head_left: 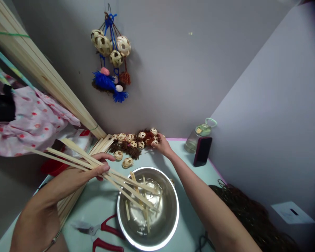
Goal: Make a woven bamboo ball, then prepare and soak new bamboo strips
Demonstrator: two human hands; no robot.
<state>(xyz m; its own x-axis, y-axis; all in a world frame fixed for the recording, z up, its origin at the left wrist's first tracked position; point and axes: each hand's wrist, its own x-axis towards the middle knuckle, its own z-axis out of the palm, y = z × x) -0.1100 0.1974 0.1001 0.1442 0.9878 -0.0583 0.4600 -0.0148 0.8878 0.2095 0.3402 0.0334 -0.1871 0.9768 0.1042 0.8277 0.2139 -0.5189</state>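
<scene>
My left hand [101,165] pinches several pale bamboo strips [76,161]. Their near ends slant down over a round steel bowl [175,224], where short strip pieces [127,210] lie in what looks like water. My right hand [163,145] reaches to the back of the table, with its fingers closed around a small woven ball [154,142] in a heap of woven balls and brown tassels [132,151]. Two loose woven balls, one of them nearest the bowl [127,162], lie in front of that heap. Red-handled shears [109,224] rest open left of the bowl.
A bundle of long bamboo strips [55,80] leans at the left beside a spotted pink cloth [42,115]. Woven balls with blue tassels [115,57] hang on the wall. A bottle [191,141] and phone [203,151] stand at back right; dark stringy material [241,213] lies right.
</scene>
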